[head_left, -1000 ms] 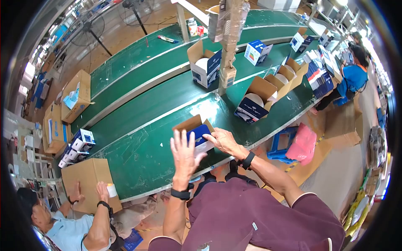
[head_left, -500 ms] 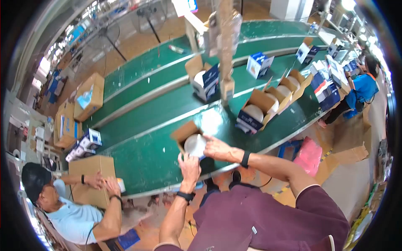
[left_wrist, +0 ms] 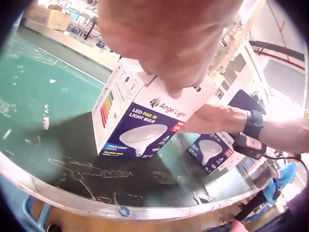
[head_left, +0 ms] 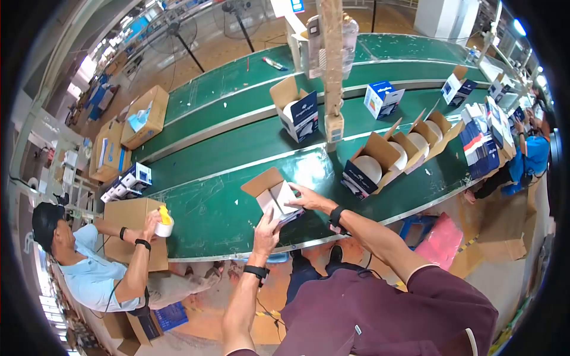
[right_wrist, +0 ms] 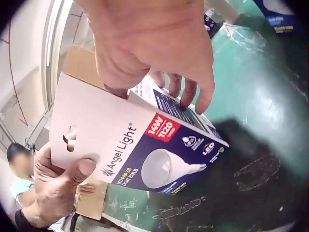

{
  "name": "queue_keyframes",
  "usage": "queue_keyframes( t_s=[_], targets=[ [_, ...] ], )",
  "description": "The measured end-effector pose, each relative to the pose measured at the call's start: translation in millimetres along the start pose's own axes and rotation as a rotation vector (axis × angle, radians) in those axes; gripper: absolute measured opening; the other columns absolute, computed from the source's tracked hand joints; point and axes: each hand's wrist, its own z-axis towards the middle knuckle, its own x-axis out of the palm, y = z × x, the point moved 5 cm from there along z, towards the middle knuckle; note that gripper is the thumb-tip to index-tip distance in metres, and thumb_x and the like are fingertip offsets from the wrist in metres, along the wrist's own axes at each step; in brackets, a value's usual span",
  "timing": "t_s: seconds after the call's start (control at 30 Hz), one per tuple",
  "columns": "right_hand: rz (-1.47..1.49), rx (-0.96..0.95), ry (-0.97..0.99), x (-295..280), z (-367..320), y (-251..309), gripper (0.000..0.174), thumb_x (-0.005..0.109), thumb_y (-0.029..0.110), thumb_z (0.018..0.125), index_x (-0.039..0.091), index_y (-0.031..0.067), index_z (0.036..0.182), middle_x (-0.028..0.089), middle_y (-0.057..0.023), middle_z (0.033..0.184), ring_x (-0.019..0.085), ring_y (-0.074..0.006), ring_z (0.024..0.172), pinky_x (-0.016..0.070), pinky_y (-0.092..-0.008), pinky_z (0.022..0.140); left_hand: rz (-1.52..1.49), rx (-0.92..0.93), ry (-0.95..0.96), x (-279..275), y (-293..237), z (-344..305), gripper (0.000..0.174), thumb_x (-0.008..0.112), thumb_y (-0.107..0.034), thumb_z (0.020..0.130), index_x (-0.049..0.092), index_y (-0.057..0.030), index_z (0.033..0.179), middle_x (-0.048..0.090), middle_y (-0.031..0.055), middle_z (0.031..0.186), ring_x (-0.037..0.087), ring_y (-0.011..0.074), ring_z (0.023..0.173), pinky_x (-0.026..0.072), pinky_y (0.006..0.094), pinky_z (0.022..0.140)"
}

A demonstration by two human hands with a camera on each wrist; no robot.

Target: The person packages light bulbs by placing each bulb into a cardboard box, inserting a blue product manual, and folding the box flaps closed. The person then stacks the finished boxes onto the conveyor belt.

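Observation:
A light bulb box (head_left: 284, 207) in white and dark blue, printed with a bulb, stands on the green bench near its front edge. White inner flaps (head_left: 276, 198) lie over its top, while a brown-backed lid (head_left: 263, 181) stands up at the far side. My left hand (head_left: 266, 232) pinches the near panel, its thumb (right_wrist: 79, 170) on the printed face beside the hang hole. From the right, my right hand (head_left: 311, 199) holds the top edge, with its fingers (right_wrist: 189, 92) bent down over the side panel. The bulb inside is hidden.
Several open boxes with white bulbs (head_left: 367, 171) line the bench to the right. Another open box (head_left: 295, 113) stands beside a post (head_left: 331, 77). At the left, a person (head_left: 89, 255) handles a tape roll (head_left: 164, 227) over a large carton (head_left: 127, 212).
The left hand has come down from raised, spread fingers onto the box. The round white bulb face, visible half a second ago, is now covered by white flaps.

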Motion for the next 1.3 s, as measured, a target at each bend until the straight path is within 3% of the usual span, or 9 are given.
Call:
queue_keyframes(
  t_s=[0.23,0.37,0.47,0.6,0.8,0.83,0.93,1.17,1.3],
  targets=[
    [0.017,0.031,-0.086,10,-5,-7,0.079,0.083,0.027,0.09,0.047,0.0023,0.156,0.067,-0.0129,0.136,0.063,-0.0223,0.119,0.0526,-0.0389,0.101,-0.023,0.147,0.206,-3,24,21,0.044,0.085,-0.026,0.084,0.075,-0.0119,0.124,0.063,0.0196,0.146,0.053,0.0419,0.14,0.0436,0.052,0.113],
    [0.3,0.148,-0.12,-31,20,5,0.058,0.062,0.038,0.108,0.054,0.0025,0.153,0.064,-0.0123,0.144,0.06,-0.0216,0.128,0.0466,-0.0398,0.111,-0.027,0.269,0.243,2,34,24,0.048,0.079,-0.015,0.087,0.069,-0.0161,0.134,0.053,0.0116,0.156,0.046,0.0394,0.145,0.041,0.0546,0.111],
    [0.147,0.015,0.252,-42,73,65,0.062,0.034,0.052,0.115,0.06,0.0063,0.15,0.062,-0.0118,0.148,0.056,-0.0221,0.136,0.0415,-0.0398,0.118,-0.024,0.247,0.328,-7,37,29,0.057,0.079,-0.013,0.087,0.064,-0.0178,0.142,0.049,0.0149,0.159,0.044,0.0411,0.145,0.0382,0.0551,0.117],
    [-0.33,0.173,0.714,-25,54,136,0.063,0.08,0.044,0.093,0.065,0.011,0.146,0.047,-0.0149,0.164,0.037,-0.0337,0.155,0.0229,-0.0512,0.129,-0.053,0.216,0.284,-18,54,35,0.076,0.08,-0.018,0.087,0.048,-0.0188,0.156,0.045,0.0221,0.157,0.04,0.0448,0.146,0.0326,0.0537,0.124],
    [-0.707,-0.177,0.579,22,44,124,0.082,0.076,0.065,0.087,0.057,0.0191,0.153,0.042,-0.0246,0.164,0.036,-0.0517,0.149,0.032,-0.0624,0.122,-0.5,-0.078,0.399,-6,80,34,0.055,0.076,-0.012,0.085,0.062,-0.0132,0.138,0.064,0.0165,0.136,0.059,0.0414,0.126,0.0462,0.0525,0.111],
    [-0.78,-0.228,0.572,27,44,124,0.08,0.075,0.062,0.088,0.056,0.0206,0.153,0.04,-0.0246,0.164,0.036,-0.0549,0.148,0.0328,-0.0646,0.12,-0.138,0.282,0.326,-14,70,33,0.061,0.073,-0.007,0.081,0.062,-0.0106,0.14,0.059,0.0188,0.143,0.053,0.0414,0.135,0.0402,0.054,0.118],
    [-0.975,-0.387,0.532,27,33,115,0.068,0.072,0.051,0.094,0.055,0.0219,0.154,0.039,-0.0235,0.165,0.037,-0.0563,0.147,0.0294,-0.0695,0.12,-0.126,0.231,0.257,-14,69,30,0.062,0.074,-0.002,0.075,0.064,-0.0067,0.136,0.059,0.0203,0.143,0.051,0.0437,0.137,0.0402,0.0563,0.117],
    [-0.792,-0.55,0.36,25,11,82,0.039,0.081,0.029,0.089,0.076,0.0263,0.128,0.058,-0.0044,0.155,0.041,-0.0348,0.153,0.022,-0.0736,0.123,-0.244,-0.332,-0.364,-20,47,-18,0.067,0.078,0.0,0.08,0.059,-0.0038,0.145,0.058,0.0199,0.149,0.048,0.0403,0.143,0.0363,0.0502,0.121],
    [-0.763,-0.581,0.268,33,4,70,0.035,0.082,0.027,0.088,0.079,0.0273,0.123,0.058,-0.0005,0.155,0.041,-0.0303,0.154,0.0201,-0.0728,0.123,-0.114,-0.205,-0.236,-5,52,-17,0.061,0.071,0.006,0.082,0.067,-0.0126,0.14,0.052,0.023,0.156,0.055,0.042,0.138,0.0455,0.0469,0.114]
  ],
)
